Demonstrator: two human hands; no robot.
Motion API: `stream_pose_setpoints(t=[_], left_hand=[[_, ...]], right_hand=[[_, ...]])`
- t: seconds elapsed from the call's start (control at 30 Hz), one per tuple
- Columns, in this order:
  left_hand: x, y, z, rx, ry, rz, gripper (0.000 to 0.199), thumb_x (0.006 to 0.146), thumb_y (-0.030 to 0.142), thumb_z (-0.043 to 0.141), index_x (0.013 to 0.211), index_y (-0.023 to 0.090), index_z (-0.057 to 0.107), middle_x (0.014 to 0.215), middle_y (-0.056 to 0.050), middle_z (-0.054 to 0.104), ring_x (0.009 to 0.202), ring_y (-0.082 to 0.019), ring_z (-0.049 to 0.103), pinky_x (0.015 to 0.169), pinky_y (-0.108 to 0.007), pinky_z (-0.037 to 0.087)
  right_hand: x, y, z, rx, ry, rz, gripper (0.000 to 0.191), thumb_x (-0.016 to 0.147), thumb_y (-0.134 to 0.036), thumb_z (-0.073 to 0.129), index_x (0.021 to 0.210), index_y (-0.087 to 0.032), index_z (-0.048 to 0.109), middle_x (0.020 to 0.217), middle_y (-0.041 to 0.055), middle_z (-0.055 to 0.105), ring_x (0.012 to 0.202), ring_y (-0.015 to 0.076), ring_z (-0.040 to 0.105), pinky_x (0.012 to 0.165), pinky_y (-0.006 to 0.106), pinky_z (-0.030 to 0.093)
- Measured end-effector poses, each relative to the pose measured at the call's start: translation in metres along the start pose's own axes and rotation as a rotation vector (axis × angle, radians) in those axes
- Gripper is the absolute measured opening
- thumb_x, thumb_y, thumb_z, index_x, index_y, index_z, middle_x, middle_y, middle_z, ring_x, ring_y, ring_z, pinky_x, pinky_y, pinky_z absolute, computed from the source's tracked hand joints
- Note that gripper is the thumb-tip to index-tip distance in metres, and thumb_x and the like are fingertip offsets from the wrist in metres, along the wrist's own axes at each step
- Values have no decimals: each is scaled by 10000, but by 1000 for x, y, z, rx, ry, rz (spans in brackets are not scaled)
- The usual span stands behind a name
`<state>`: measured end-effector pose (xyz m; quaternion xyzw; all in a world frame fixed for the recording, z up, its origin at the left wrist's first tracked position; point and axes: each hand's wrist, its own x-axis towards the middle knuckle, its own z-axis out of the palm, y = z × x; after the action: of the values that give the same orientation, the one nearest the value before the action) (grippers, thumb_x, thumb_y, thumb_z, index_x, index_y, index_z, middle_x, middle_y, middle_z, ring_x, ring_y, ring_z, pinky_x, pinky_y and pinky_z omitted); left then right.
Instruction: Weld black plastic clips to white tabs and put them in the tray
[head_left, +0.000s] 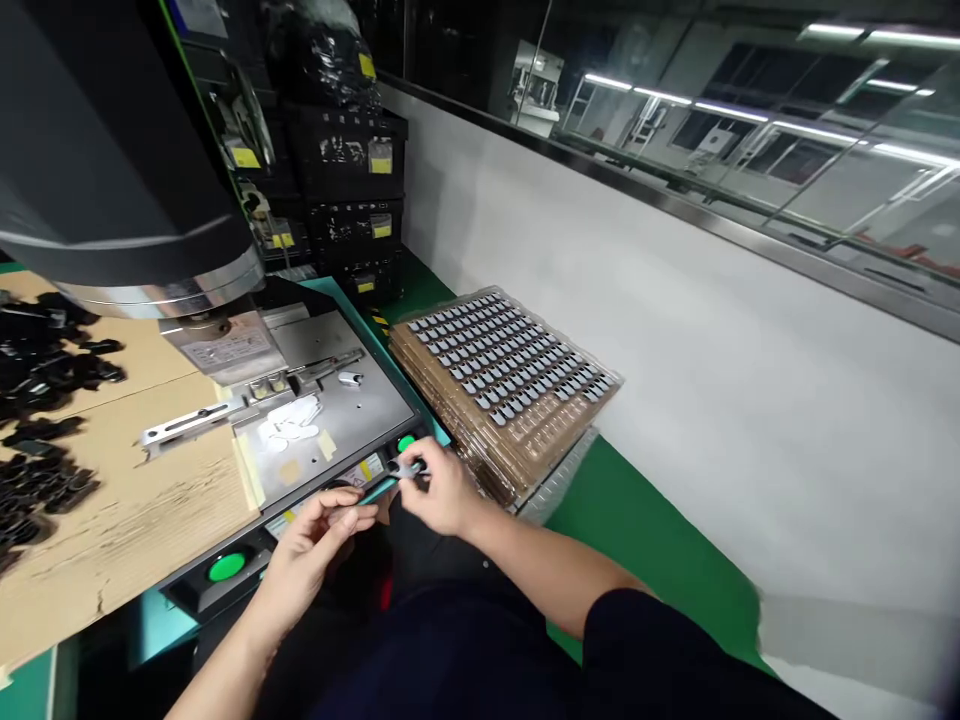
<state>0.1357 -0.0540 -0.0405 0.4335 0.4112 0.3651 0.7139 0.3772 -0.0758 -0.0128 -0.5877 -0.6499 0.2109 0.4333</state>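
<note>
My right hand (442, 492) pinches a small grey plastic part (406, 469) between thumb and fingers, just in front of the machine's front edge. To its left, my left hand (321, 530) is closed, thumb against fingertips; what it holds, if anything, is too small to make out. Beyond both hands lies the machine's metal plate (375, 400), with a pile of white flat pieces (294, 420) and a single grey-white part (350, 379) on it. A metal fixture (262, 388) sits under the machine head (217, 340).
Stacked clear trays (540, 430) on the right carry rows of grey parts. Black parts (45, 490) lie heaped on cardboard (150, 530) at left. Green buttons (226, 567) flank the machine's front. Black crates (352, 165) stand behind, beside a white wall (675, 330).
</note>
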Motion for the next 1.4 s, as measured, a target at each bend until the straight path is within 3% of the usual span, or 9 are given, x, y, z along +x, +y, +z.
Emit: stream_pose_setpoints(t=[0.1,0.2,0.3,0.37,0.43,0.53,0.73,1.0,1.4], left_hand=[[1,1,-4,86,27,5,521,778,550,930,1130,204,764,1194,-113,801,1075,-300,787,986,-426,643],[3,5,-6,129,59,1,564,767,609,915,1115,191,769,1131,-119,812,1059,-296,783,988,-409,637],[4,8,-3,132,69,-28,575,718,630,935,1055,190,780,1131,-122,810,1059,-312,781,947,-410,653],[3,8,1,125,83,-29,563,706,633,939,1026,197,782,1160,-116,803,1073,-317,778,917,-402,661],[0,6,4,122,119,-3,546,728,641,920,1027,206,779,1173,-105,798,1076,-306,775,903,-385,659],[-2,4,6,138,161,27,545,759,657,891,1060,217,775,1138,-93,804,1030,-285,773,907,-383,649],[0,3,-1,164,120,-11,580,734,661,908,1066,205,772,1150,-111,803,1032,-292,767,926,-387,637],[-2,4,3,181,159,20,584,753,696,877,1068,215,778,1172,-103,795,1032,-292,762,931,-406,639],[2,-6,-9,187,103,-19,527,827,645,850,1121,215,768,1190,-100,797,1055,-260,754,884,-331,648]], right_hand=[[6,43,-70,-109,147,137,242,874,-278,705,1114,-272,677,1082,43,748,960,232,700,865,372,582],[12,96,-156,-256,294,431,263,907,-369,703,1148,-263,696,1086,70,754,816,231,662,776,400,591],[12,144,-234,-590,407,651,295,938,-316,643,1219,-231,683,1225,91,752,1004,247,694,940,395,566],[8,168,-270,-766,385,761,324,945,-287,630,1258,-223,676,1319,108,731,1118,261,691,1004,383,532],[4,184,-290,-881,319,816,348,949,-283,630,1289,-221,668,1369,124,710,1158,267,688,1009,374,519],[0,200,-299,-965,219,850,350,952,-298,642,1292,-215,662,1363,143,708,1144,267,696,981,365,516],[-2,211,-298,-987,138,859,326,968,-312,640,1281,-224,656,1319,140,726,1122,263,707,956,368,524],[-8,217,-295,-952,165,825,462,988,-367,639,1420,-211,591,1436,138,674,1242,279,673,1052,384,513],[-3,220,-290,-904,216,818,427,920,-315,639,1333,-210,669,1432,173,635,1227,333,664,1072,475,521]])
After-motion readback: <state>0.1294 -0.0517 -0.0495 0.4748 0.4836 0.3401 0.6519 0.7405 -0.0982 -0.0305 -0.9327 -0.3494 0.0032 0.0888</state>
